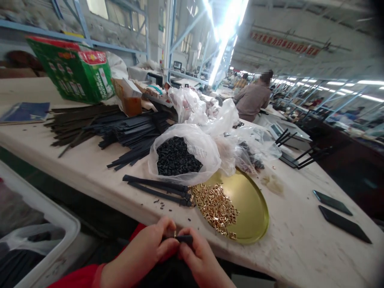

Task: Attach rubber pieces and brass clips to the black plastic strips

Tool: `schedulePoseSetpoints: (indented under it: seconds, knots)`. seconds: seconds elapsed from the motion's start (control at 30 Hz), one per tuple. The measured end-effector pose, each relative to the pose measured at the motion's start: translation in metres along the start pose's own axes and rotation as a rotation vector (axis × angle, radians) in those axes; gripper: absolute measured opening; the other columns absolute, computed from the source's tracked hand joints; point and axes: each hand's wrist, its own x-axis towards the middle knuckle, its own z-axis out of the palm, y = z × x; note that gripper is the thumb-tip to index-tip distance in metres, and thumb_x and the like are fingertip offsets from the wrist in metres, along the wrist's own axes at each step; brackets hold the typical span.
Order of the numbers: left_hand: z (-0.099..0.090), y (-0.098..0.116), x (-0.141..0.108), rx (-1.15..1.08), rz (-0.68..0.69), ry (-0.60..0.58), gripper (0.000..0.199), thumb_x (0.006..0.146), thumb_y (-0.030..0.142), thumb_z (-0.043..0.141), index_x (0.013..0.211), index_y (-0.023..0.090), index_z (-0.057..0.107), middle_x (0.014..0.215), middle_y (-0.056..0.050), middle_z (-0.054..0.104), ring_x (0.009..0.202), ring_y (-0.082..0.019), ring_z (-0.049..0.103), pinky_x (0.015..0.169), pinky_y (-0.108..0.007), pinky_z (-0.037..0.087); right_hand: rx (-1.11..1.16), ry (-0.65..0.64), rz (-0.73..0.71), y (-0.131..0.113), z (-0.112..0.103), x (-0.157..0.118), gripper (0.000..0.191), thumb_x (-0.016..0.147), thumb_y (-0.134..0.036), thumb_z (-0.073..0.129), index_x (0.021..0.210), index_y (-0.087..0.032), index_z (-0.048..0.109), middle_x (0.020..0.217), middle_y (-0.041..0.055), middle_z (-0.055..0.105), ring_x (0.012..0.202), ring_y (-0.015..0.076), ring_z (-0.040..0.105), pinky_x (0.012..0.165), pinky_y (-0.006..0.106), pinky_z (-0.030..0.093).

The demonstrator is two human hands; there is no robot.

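Close to my body, just off the table's front edge, both hands work together on one small piece. My left hand (151,243) is closed, its thumb and fingers pinching at a small gold buckle (175,234). My right hand (198,256) is closed on a short black strap end (185,239) that meets the buckle. How the strap passes through the buckle is hidden by the fingers. Beyond them, a round gold tray (255,212) carries a heap of gold buckles (216,206). Several black straps with buckles (162,190) lie left of it.
An open plastic bag (210,160) full of small black pieces (177,158) stands behind the tray. Black strips (129,132) are piled to its left, near a green bag (75,74). Two dark flat devices (345,224) lie at right. A person (253,98) is farther back.
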Motion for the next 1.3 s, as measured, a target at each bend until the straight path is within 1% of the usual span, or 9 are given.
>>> schedulePoseSetpoints:
  seconds: [0.13, 0.3, 0.37, 0.57, 0.7, 0.87, 1.0, 1.17, 1.3]
  knots:
    - [-0.006, -0.004, 0.021, -0.04, 0.065, -0.052, 0.016, 0.081, 0.026, 0.042, 0.089, 0.02, 0.055, 0.08, -0.002, 0.064, 0.075, -0.02, 0.059, 0.063, -0.023, 0.039, -0.199, -0.066, 0.049, -0.013, -0.034, 0.028, 0.008, 0.078, -0.019, 0.051, 0.08, -0.02, 0.059, 0.073, -0.0003, 0.059, 0.07, 0.0162, 0.053, 0.062, 0.026, 0.038]
    - [-0.019, -0.018, 0.046, -0.124, 0.024, 0.047, 0.023, 0.086, 0.035, 0.036, 0.079, 0.02, 0.051, 0.067, 0.0, 0.056, 0.065, -0.018, 0.054, 0.059, -0.024, 0.037, -0.446, 0.395, -0.172, -0.033, -0.085, 0.086, 0.011, 0.081, -0.025, 0.051, 0.075, -0.021, 0.058, 0.068, 0.0004, 0.059, 0.065, 0.0169, 0.052, 0.061, 0.028, 0.038]
    - [-0.021, -0.022, 0.054, -0.182, 0.02, 0.055, 0.023, 0.086, 0.036, 0.037, 0.078, 0.02, 0.051, 0.071, -0.001, 0.058, 0.069, -0.018, 0.054, 0.062, -0.024, 0.039, -0.524, 0.465, -0.283, -0.04, -0.096, 0.116, 0.009, 0.081, -0.025, 0.052, 0.081, -0.021, 0.06, 0.075, 0.0015, 0.061, 0.069, 0.0177, 0.054, 0.066, 0.029, 0.039]
    - [-0.026, -0.029, 0.068, -0.281, 0.039, 0.05, 0.025, 0.087, 0.035, 0.037, 0.089, 0.019, 0.057, 0.09, -0.003, 0.064, 0.086, -0.02, 0.056, 0.077, -0.025, 0.041, -0.781, 0.346, -0.197, -0.032, -0.096, 0.204, 0.016, 0.074, -0.009, 0.056, 0.081, -0.022, 0.063, 0.084, 0.0046, 0.063, 0.08, 0.0196, 0.057, 0.075, 0.031, 0.039]
    - [-0.03, -0.034, 0.069, -0.276, 0.034, 0.054, 0.026, 0.087, 0.035, 0.038, 0.089, 0.019, 0.057, 0.091, -0.003, 0.064, 0.087, -0.02, 0.057, 0.077, -0.025, 0.041, -0.868, 0.295, -0.095, -0.019, -0.087, 0.224, 0.017, 0.071, -0.004, 0.056, 0.079, -0.018, 0.063, 0.083, 0.0084, 0.061, 0.082, 0.0221, 0.057, 0.076, 0.033, 0.039]
    - [-0.033, -0.026, 0.062, -0.252, 0.043, 0.087, 0.026, 0.086, 0.035, 0.037, 0.088, 0.018, 0.057, 0.09, -0.003, 0.064, 0.087, -0.02, 0.057, 0.077, -0.026, 0.041, -0.874, 0.305, -0.089, -0.029, -0.086, 0.215, 0.022, 0.077, -0.007, 0.048, 0.091, -0.015, 0.062, 0.095, 0.0124, 0.06, 0.091, 0.0246, 0.056, 0.083, 0.037, 0.038]
    - [-0.039, -0.019, 0.05, -0.203, 0.052, 0.188, 0.029, 0.087, 0.039, 0.036, 0.084, 0.018, 0.056, 0.079, -0.002, 0.062, 0.077, -0.019, 0.056, 0.069, -0.025, 0.04, -0.76, 0.276, -0.143, -0.04, -0.079, 0.177, 0.024, 0.083, -0.015, 0.043, 0.101, -0.015, 0.06, 0.095, 0.0093, 0.061, 0.087, 0.0194, 0.058, 0.08, 0.032, 0.043]
    - [-0.038, -0.002, 0.035, -0.163, 0.105, 0.295, 0.027, 0.087, 0.038, 0.039, 0.081, 0.017, 0.056, 0.073, 0.001, 0.059, 0.069, -0.016, 0.053, 0.063, -0.024, 0.038, 0.092, 0.013, 0.048, -0.033, -0.047, 0.099, 0.027, 0.078, -0.036, 0.056, 0.097, -0.018, 0.06, 0.075, 0.0013, 0.063, 0.067, 0.0137, 0.06, 0.067, 0.028, 0.049]
    - [-0.028, 0.007, 0.027, -0.136, 0.143, 0.273, 0.024, 0.086, 0.033, 0.041, 0.083, 0.018, 0.059, 0.076, 0.0, 0.061, 0.072, -0.016, 0.055, 0.066, -0.024, 0.038, 0.477, 0.115, 0.064, -0.02, -0.022, 0.061, 0.027, 0.067, -0.036, 0.071, 0.087, -0.02, 0.062, 0.078, -0.0002, 0.062, 0.07, 0.0131, 0.059, 0.066, 0.026, 0.048]
